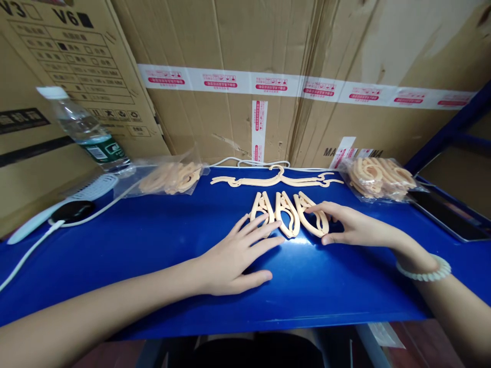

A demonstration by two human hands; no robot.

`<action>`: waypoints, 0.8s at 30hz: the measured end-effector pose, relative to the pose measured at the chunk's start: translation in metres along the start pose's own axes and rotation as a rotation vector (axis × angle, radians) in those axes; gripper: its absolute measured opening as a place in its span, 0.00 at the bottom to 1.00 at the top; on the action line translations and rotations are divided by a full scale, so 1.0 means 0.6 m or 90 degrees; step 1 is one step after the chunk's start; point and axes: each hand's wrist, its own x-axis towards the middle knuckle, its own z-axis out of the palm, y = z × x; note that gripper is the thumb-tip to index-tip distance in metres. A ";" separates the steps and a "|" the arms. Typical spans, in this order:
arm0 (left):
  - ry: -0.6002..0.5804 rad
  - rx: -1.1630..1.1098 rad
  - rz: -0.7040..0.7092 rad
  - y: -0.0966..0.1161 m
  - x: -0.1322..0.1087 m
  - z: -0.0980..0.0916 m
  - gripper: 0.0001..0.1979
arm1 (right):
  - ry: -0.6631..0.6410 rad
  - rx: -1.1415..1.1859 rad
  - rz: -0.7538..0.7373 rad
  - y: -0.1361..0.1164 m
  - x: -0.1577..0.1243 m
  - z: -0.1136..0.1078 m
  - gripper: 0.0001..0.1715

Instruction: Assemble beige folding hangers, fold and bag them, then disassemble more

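Three folded beige plastic clothes hangers lie side by side on the blue tabletop in front of me. My left hand (240, 260) is open with its fingers spread, its fingertips over the left folded hanger (263, 202) and reaching the edge of the middle folded hanger (293, 230). With thumb and fingers, my right hand (351, 225) grips the right folded hanger (316, 229) by its outer side and lower end. Behind them lies an unfolded beige hanger (261, 181), its hook pointing away from me.
Bagged folded hangers (379, 176) lie at the back right, beside a dark tablet-like device (448, 214). Another bag of hangers (172, 176) is at the back left, near a water bottle (94, 135), a black mouse-like object (72, 210) and white cables. Cardboard boxes (230, 41) wall the back.
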 end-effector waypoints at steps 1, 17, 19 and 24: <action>-0.002 0.001 0.004 0.000 0.000 0.000 0.33 | 0.006 -0.014 -0.007 0.000 0.002 0.004 0.43; -0.050 0.005 -0.001 0.000 -0.001 0.002 0.37 | -0.008 -0.104 0.007 -0.022 0.001 0.003 0.40; -0.036 -0.003 0.002 0.000 -0.001 0.003 0.37 | -0.004 -0.112 0.000 -0.023 0.002 0.004 0.40; -0.058 0.017 -0.013 0.001 0.000 0.002 0.37 | -0.007 -0.138 -0.001 -0.021 0.007 0.013 0.41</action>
